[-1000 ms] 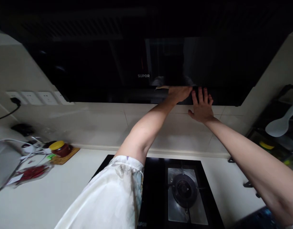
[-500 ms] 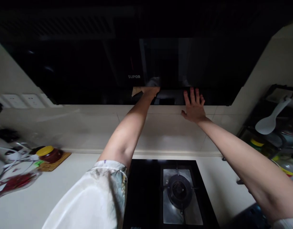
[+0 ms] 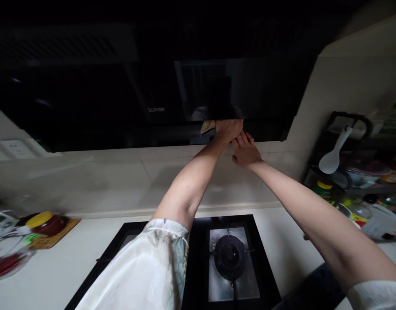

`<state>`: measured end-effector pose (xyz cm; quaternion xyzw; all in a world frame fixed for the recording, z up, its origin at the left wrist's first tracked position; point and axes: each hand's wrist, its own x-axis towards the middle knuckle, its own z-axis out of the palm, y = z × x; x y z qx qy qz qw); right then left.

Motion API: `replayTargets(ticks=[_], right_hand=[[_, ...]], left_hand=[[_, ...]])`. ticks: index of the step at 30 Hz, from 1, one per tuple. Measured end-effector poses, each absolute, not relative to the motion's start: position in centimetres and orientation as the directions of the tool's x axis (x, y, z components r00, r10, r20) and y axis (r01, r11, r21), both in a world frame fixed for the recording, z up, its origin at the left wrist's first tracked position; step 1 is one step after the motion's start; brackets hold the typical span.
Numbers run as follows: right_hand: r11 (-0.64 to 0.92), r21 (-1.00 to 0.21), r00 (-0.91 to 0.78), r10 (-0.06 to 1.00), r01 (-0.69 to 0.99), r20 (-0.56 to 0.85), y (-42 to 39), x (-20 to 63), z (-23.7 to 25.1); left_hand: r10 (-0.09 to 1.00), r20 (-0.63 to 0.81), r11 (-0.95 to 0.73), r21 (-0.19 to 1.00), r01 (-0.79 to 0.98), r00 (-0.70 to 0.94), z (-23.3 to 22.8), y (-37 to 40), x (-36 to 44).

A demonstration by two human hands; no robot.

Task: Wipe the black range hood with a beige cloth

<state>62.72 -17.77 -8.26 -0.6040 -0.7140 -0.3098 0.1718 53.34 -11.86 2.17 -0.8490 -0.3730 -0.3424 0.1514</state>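
Note:
My left hand (image 3: pixel 229 126) reaches up to the lower lip of a black range hood (image 3: pixel 114 99). A tan cloth (image 3: pixel 207 126) pokes out on the left side of this hand. The fingertips go behind the glossy panel's edge, so part of the grip is hidden. Just beside it, my right hand (image 3: pixel 247 150) rests its outstretched fingers against the hood's bottom edge, nearly touching the left hand. Nothing is held in the right hand.
Below stands a black gas stove (image 3: pixel 199 258) with a round burner (image 3: pixel 229 255). At left, a yellow-lidded jar (image 3: pixel 46 224) sits on a wooden board (image 3: pixel 67 228). A white ladle (image 3: pixel 334 155) hangs on a black rack (image 3: pixel 314 159) at right, among bottles.
My left hand has slid rightward along the hood's lower lip with the cloth, closing up to my right hand. The camera view has turned a little to the right.

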Motion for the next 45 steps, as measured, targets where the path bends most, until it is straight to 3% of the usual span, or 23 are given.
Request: replayTargets(ticks=[4, 12, 19, 26, 31, 39, 42, 45], right_hand=[[0.045, 0.266, -0.205, 0.761, 0.963, 0.616, -20.2, 64.6, -8.6], [-0.094, 0.275, -0.129, 0.709, 0.957, 0.693, -24.2, 69.5, -10.8], [-0.094, 0.274, -0.123, 0.724, 0.957, 0.678, -23.9, 70.2, -11.4], [-0.113, 0.234, -0.076, 0.736, 0.966, 0.672, -24.8, 70.0, -11.7], [-0.093, 0.214, -0.057, 0.795, 0.972, 0.604, -26.3, 69.5, -12.7], [-0.074, 0.265, -0.076, 0.855, 0.961, 0.513, -29.5, 70.6, -15.2], [-0.084, 0.255, -0.059, 0.862, 0.963, 0.504, -30.1, 71.0, -15.9], [-0.103, 0.234, -0.032, 0.860, 0.967, 0.510, -29.9, 71.0, -16.1]], left_hand=[[0.579, 0.648, -0.667, 0.025, 0.745, 0.496, 2.6, -13.5, 56.5], [0.434, 0.651, -0.778, -0.078, 0.623, 0.623, 1.0, -16.7, 63.1], [0.271, 0.600, -0.809, -0.281, 0.515, 0.753, 0.3, -14.1, 58.8], [0.450, 0.690, -0.615, -0.220, 0.757, 0.566, -1.2, -12.5, 50.5], [0.497, 0.711, -0.587, -0.148, 0.796, 0.498, -1.5, -13.4, 53.3], [0.350, 0.625, -0.754, -0.255, 0.606, 0.698, -0.8, -15.9, 63.1], [0.324, 0.623, -0.757, -0.281, 0.590, 0.712, -0.9, -16.2, 63.3], [0.263, 0.550, -0.765, -0.383, 0.519, 0.793, -1.3, -15.9, 61.0]])
